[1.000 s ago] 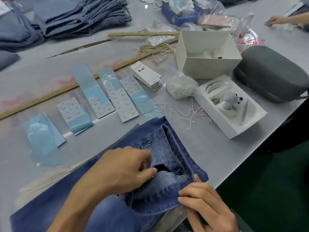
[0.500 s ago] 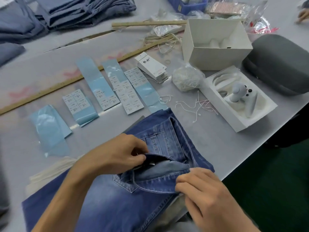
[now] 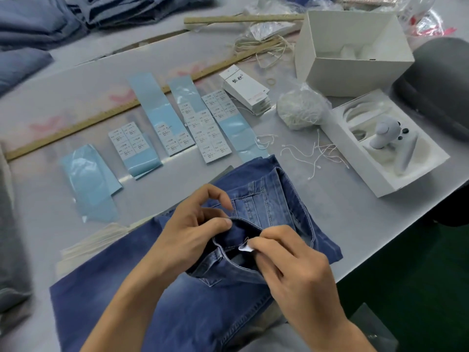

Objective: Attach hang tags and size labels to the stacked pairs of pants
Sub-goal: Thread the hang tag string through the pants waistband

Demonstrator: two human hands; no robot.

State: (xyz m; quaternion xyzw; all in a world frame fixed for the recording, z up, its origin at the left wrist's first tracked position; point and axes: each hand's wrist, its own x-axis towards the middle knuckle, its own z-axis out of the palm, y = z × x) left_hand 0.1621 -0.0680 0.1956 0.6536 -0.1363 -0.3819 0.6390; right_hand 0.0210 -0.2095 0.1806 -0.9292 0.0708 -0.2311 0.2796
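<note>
One white label [image 3: 245,247] newly between fingertips [image 3: 256,246]

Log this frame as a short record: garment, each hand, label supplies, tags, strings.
garment: blue jeans flat on the grey table, waistband opened
left hand: pinches the waistband edge
right hand: pinches a small white label at the waistband
label supplies: blue-backed sticker sheets beyond the jeans
tags: hang tag stack
strings: loose white strings

A single head-worn camera looks forward and down, close over the grey table [image 3: 355,224].
</note>
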